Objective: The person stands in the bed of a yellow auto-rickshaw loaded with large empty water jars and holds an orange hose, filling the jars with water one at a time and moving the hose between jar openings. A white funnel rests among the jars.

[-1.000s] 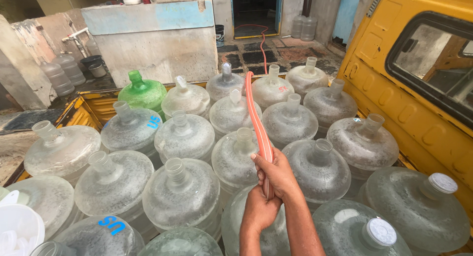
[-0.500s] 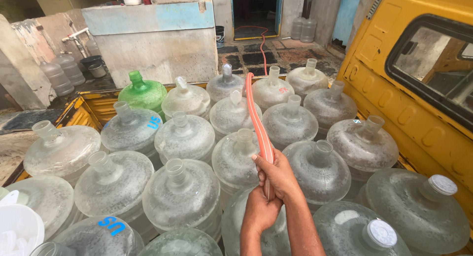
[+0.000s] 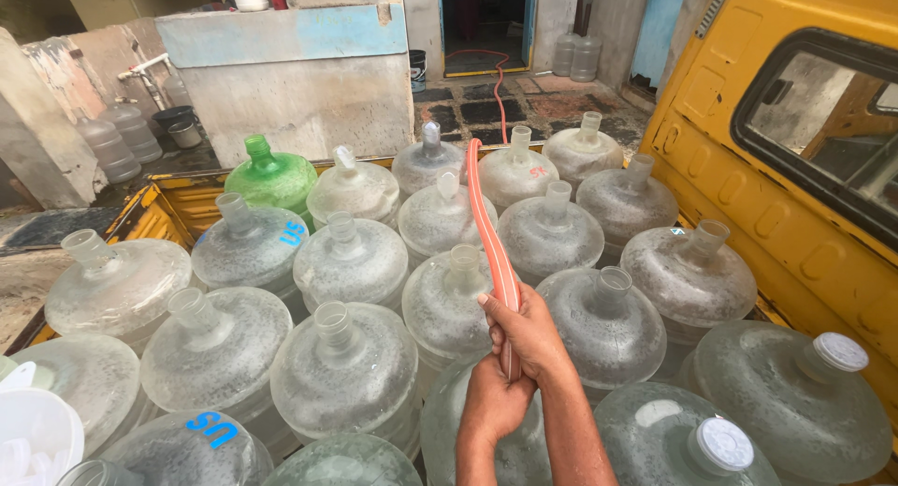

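My right hand (image 3: 526, 332) is closed around a salmon-red hose (image 3: 488, 226) just above several big clear water jugs. The hose arches up and away from me, bends over near a far jug (image 3: 430, 163), then runs along the ground toward a doorway. Directly below, my left hand (image 3: 491, 402) is curled against the hose's lower end; its grip is partly hidden by the right hand. Right beside the hose stands an open-necked jug (image 3: 447, 299). Most jugs are uncapped, and two at the near right carry white caps (image 3: 722, 442).
The jugs fill a yellow truck bed (image 3: 173, 210); one green jug (image 3: 271, 179) stands at the back left. The yellow cab (image 3: 767, 149) walls off the right side. A white tub of caps (image 3: 33, 435) sits at the bottom left. More jugs stand by the concrete wall (image 3: 299, 93).
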Available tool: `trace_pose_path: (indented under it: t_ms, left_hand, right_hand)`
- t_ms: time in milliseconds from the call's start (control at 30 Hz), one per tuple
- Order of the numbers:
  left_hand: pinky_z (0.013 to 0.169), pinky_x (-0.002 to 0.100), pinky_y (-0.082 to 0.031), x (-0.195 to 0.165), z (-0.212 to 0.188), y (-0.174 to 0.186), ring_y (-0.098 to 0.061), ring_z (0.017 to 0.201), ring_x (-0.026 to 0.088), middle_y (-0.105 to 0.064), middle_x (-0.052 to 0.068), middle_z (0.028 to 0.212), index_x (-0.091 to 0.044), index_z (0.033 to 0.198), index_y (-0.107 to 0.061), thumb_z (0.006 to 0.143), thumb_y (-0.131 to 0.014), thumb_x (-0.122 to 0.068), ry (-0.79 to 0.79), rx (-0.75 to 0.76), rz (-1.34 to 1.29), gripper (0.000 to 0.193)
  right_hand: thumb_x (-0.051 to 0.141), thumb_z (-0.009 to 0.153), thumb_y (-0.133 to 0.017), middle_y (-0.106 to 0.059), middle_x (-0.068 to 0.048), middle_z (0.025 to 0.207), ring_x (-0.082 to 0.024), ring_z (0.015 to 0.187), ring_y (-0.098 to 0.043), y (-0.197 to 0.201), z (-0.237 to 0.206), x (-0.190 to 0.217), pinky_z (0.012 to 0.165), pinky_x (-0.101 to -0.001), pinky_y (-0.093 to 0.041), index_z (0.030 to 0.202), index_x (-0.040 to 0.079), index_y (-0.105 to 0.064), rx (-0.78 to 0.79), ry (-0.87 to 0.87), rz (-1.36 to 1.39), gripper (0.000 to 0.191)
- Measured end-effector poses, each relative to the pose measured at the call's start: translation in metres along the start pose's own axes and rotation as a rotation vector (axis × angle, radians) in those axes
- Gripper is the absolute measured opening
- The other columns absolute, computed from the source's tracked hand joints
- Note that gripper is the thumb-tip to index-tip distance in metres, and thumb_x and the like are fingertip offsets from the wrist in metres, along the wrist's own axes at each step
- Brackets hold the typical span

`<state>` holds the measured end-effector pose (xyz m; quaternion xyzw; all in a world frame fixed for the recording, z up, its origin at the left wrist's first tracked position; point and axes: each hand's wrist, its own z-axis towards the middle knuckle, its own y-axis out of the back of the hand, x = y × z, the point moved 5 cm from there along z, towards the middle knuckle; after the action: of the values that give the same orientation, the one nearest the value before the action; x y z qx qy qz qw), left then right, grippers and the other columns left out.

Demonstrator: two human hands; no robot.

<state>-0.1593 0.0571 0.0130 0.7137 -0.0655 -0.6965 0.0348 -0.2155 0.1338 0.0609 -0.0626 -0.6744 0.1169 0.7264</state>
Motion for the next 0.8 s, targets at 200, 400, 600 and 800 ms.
trace_pose_path:
  t_ms: [200,400,600,800]
  left_hand:
    - [0.066,0.037,-0.053,0.000,0.001,0.000,-0.069,0.070,0.016,-0.073,0.009,0.076,0.002,0.092,-0.068,0.083,-0.070,-0.018,0.002,-0.002,-0.004,0.021]
    - [0.065,0.038,-0.053,0.004,0.002,0.000,-0.069,0.069,0.018,-0.073,0.010,0.075,0.003,0.091,-0.069,0.082,-0.069,-0.016,-0.008,-0.008,-0.011,0.021]
    - [0.069,0.039,-0.055,0.011,0.008,-0.004,-0.075,0.076,0.021,-0.076,0.012,0.079,0.001,0.094,-0.070,0.081,-0.071,-0.017,-0.061,-0.023,-0.026,0.022]
    - [0.072,0.039,-0.056,0.014,0.009,0.001,-0.077,0.080,0.025,-0.077,0.017,0.083,0.001,0.099,-0.071,0.081,-0.068,-0.015,-0.118,-0.057,-0.022,0.025]
  right_hand:
    - [0.015,0.090,-0.073,-0.056,-0.002,0.067,-0.008,0.046,-0.050,0.000,0.001,0.000,0.037,-0.0256,-0.044,0.097,0.004,-0.055,0.005,0.002,-0.003,0.022]
    - [0.015,0.090,-0.073,-0.056,-0.002,0.067,-0.009,0.046,-0.050,0.001,0.004,-0.003,0.037,-0.0261,-0.044,0.096,0.004,-0.055,0.004,-0.003,0.000,0.023]
    - [0.014,0.089,-0.073,-0.056,-0.001,0.066,-0.009,0.046,-0.051,0.004,0.002,-0.003,0.038,-0.0261,-0.044,0.098,0.006,-0.057,0.005,0.002,0.018,0.020]
    - [0.015,0.089,-0.074,-0.056,-0.002,0.065,-0.010,0.045,-0.051,0.001,0.007,-0.003,0.038,-0.0273,-0.043,0.094,0.004,-0.057,0.020,0.027,0.001,0.020]
